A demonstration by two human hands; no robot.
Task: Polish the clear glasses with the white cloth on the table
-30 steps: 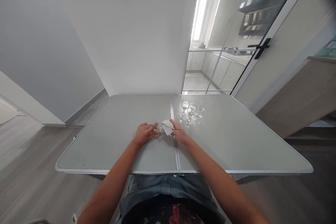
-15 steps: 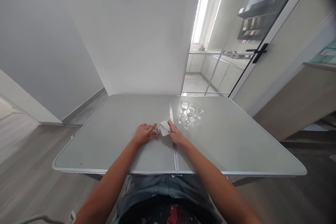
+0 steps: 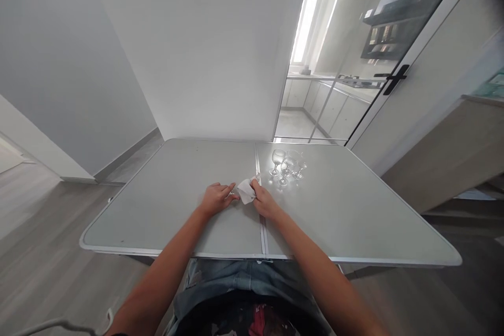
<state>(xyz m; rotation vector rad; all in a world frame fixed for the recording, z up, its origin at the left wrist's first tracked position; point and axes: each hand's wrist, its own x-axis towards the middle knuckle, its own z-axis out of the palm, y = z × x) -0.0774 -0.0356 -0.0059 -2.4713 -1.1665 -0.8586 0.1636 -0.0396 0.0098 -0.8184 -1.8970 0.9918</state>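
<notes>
My left hand is closed on the clear foot of a stemmed glass, low over the table left of its middle seam. The rest of this glass is mostly hidden by the fingers and the cloth. Closed around a white cloth, my right hand is just beside the left one, at the seam. The cloth lies against the glass's other end. Beyond my right hand, several clear stemmed glasses stand close together on the table.
A white wall rises behind the table's far edge. To the right of it is a glazed door with a black handle. A pale cable shows at the lower left.
My right hand and the cloth have shifted very slightly, the cloth a little to the left. The left hand keeps its grip on the glass. The view has tilted a little.
</notes>
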